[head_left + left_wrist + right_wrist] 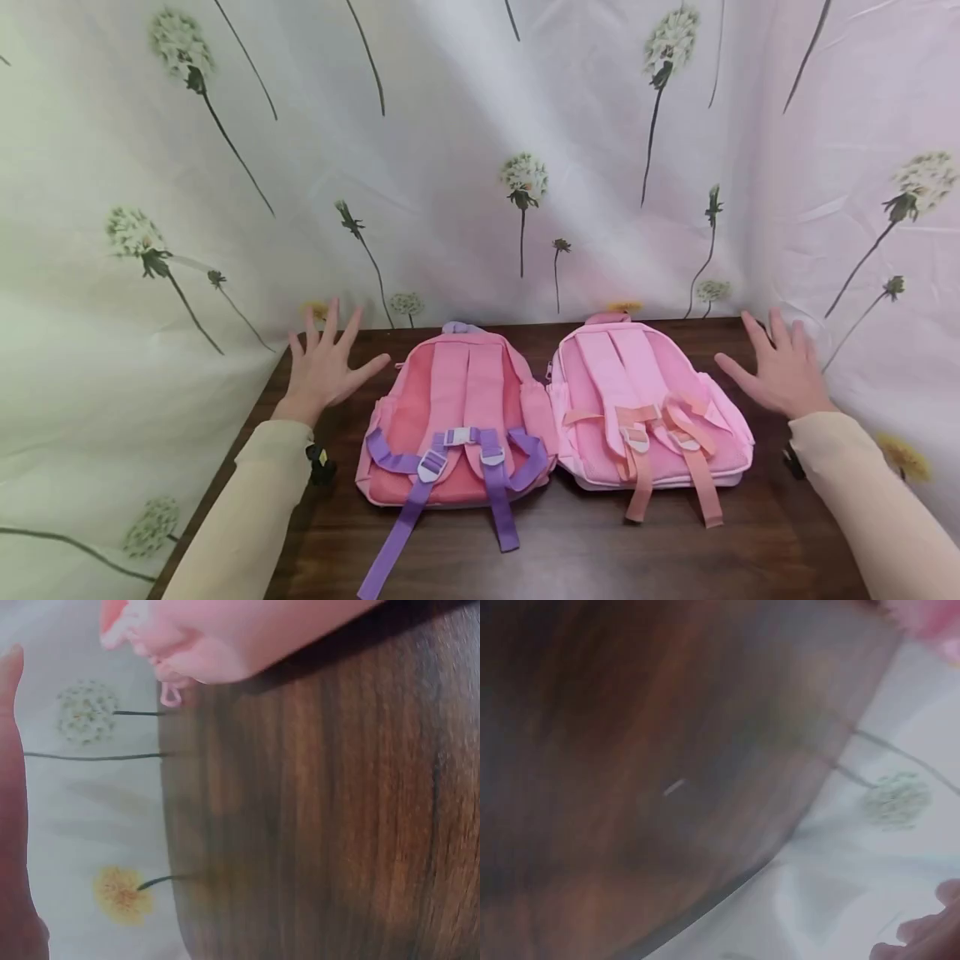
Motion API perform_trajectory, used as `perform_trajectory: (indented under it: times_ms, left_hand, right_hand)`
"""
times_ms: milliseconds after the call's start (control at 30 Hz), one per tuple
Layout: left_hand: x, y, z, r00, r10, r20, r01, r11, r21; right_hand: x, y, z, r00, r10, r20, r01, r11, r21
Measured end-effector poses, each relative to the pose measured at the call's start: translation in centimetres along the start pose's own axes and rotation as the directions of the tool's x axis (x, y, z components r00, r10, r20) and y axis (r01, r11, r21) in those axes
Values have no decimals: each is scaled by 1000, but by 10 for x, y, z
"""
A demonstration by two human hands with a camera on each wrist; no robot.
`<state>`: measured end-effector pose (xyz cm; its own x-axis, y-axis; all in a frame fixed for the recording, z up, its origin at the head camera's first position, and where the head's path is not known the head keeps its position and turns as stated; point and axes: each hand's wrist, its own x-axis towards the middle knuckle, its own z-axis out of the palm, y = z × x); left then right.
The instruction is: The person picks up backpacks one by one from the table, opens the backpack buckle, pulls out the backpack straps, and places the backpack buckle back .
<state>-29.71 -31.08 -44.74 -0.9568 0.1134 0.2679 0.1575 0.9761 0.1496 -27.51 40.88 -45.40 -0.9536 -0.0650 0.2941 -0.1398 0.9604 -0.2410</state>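
Note:
Two small backpacks lie side by side on a dark wooden table, straps facing up. The left backpack (468,383) is coral pink with purple webbing and a white chest buckle; its side also shows in the left wrist view. The right backpack (592,400) is lighter pink with peach webbing, and the two touch at their sides. Left of the coral backpack, my left hand (324,367) is spread with fingers and thumb apart, holding nothing. On the far right, my right hand (783,371) is likewise spread, beside the light pink backpack and holding nothing.
The dark wood-grain table (585,542) meets a pale curtain (450,183) printed with dandelions along its back and sides. Purple strap ends (390,550) and peach strap ends (705,492) trail toward the table's near side. A dark band is on each wrist.

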Motion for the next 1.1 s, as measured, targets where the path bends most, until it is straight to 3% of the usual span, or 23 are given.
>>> perform_trajectory:
  times_ms: [200,400,533,633,733,833,933,1033,1100]
  left_hand:
    - [-7,10,-13,1000,-25,-7,24,988,-150]
    - [-22,31,-27,999,-16,-48,4,969,-248]
    - [-28,50,-34,991,69,-119,-101,950,-294]
    - [-33,64,-35,966,172,-193,-227,922,-313]
    - [-39,76,-34,937,270,-222,-334,879,-341]
    - [-43,90,-35,919,336,-205,-392,835,-386]
    - [-47,103,-35,909,389,-150,-415,811,-412]
    - [-52,114,-34,897,437,-62,-422,807,-414]
    - [-55,118,-31,889,457,14,-410,809,-421]
  right_hand:
    - [0,-33,-15,992,-109,-60,120,967,226]
    - [-6,-78,-24,980,-181,-86,198,940,279]
    - [-11,-106,-26,966,-240,-99,259,918,300]
    - [-12,-126,-26,947,-297,-125,321,891,320]
    - [-14,-145,-21,926,-345,-152,376,864,335]
    - [-14,-165,-17,897,-408,-172,443,829,342]
    - [-14,-186,-14,858,-484,-175,514,791,332]
    - [-13,-206,-10,831,-537,-149,553,765,330]
    - [-14,-220,-7,825,-554,-115,556,758,341]
